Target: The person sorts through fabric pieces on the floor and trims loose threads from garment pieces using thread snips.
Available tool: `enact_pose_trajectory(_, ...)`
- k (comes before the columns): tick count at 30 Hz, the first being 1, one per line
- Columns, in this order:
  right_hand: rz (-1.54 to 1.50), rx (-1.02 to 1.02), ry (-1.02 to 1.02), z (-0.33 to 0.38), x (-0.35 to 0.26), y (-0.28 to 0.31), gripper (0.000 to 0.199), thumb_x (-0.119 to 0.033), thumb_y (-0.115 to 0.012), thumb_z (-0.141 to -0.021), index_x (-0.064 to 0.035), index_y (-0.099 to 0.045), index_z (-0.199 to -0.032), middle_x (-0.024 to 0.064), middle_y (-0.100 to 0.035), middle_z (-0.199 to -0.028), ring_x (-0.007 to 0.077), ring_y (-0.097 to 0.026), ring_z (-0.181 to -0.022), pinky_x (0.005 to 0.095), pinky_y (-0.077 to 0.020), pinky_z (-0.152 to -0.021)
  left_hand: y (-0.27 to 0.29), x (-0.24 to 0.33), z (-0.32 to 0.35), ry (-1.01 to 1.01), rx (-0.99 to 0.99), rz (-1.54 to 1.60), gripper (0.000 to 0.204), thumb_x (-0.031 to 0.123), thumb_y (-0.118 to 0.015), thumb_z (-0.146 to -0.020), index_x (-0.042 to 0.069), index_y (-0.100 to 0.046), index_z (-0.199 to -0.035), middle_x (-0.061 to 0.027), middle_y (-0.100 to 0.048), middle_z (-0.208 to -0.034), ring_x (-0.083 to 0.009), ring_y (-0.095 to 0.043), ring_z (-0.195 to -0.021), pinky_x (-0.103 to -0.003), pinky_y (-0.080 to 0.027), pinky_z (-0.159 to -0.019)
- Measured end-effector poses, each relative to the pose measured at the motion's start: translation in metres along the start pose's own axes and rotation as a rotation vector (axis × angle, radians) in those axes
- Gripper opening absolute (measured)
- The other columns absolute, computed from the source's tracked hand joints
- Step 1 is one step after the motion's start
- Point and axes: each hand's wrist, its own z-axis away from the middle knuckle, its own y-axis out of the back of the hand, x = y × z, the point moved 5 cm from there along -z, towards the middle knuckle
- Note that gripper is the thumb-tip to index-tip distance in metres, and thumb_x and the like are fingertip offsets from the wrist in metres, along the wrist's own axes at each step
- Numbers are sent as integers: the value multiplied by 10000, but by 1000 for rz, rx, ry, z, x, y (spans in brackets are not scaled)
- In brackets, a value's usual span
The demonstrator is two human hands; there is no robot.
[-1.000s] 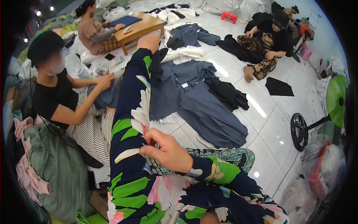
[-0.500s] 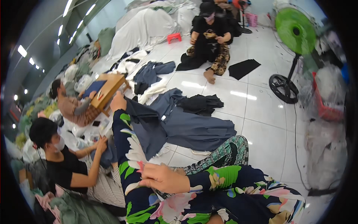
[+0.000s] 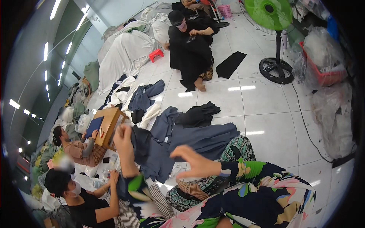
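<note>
The grey garment [image 3: 201, 138] lies spread on the tiled floor [image 3: 266, 116]; the floor presumably bears its weight and keeps it within reach of both hands. The cloth is matt, blue-grey and loosely creased, with a small white tag [image 3: 166, 140] and one long panel extended to the right. At the garment's left end, the left hand [image 3: 123, 140] is held up, fingers curled, next to a darker fold [image 3: 140, 143]; blur hides whether this grip pinches it. If so, the height probably keeps the fold clear of the floor. Above the garment's near edge, the right hand [image 3: 197, 161] has its grip spread, with nothing visible in it. A black cloth [image 3: 197, 115] lies at the garment's far edge; a low wooden counter [image 3: 108, 114] stands to the garment's left.
</note>
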Motion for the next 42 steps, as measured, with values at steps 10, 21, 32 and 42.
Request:
enact_pose_trajectory(10,-10,-91,-150,20,83,-40,215,-159,-626,-835,-44,-579,-1011,54,-580,-994,215,-511,-1045,364,-377,-918,-52,62,100,459,-509,514,55,6,-624,-844,-16,-586,-878,2,-583,-784,-49,-509,-673,-176,-406,-618)
enact_pose_trajectory(21,-720,-622,-564,82,74,-90,296,-187,-581,-904,-35,-547,-1156,19,-595,-997,106,-525,-925,259,-423,-849,-71,-9,148,671,-367,666,63,23,-605,-848,30,-590,-909,49,-538,-773,-31,-476,-669,-159,-374,-633)
enact_pose_trajectory(32,-876,-174,-787,79,120,-22,207,-218,-541,-943,-33,-580,-1028,-74,-531,-872,13,-455,-809,170,-371,-740,-18,-60,145,615,49,801,77,86,-595,-885,25,-555,-907,10,-557,-765,-82,-542,-679,-213,-440,-633)
enact_pose_trajectory(42,-559,-196,-1064,73,116,47,285,-46,-643,-845,-1,-585,-1121,-13,-608,-892,45,-550,-823,189,-443,-747,-18,-126,157,853,112,676,80,85,-578,-897,7,-593,-902,-1,-594,-827,-81,-545,-741,-219,-440,-696)
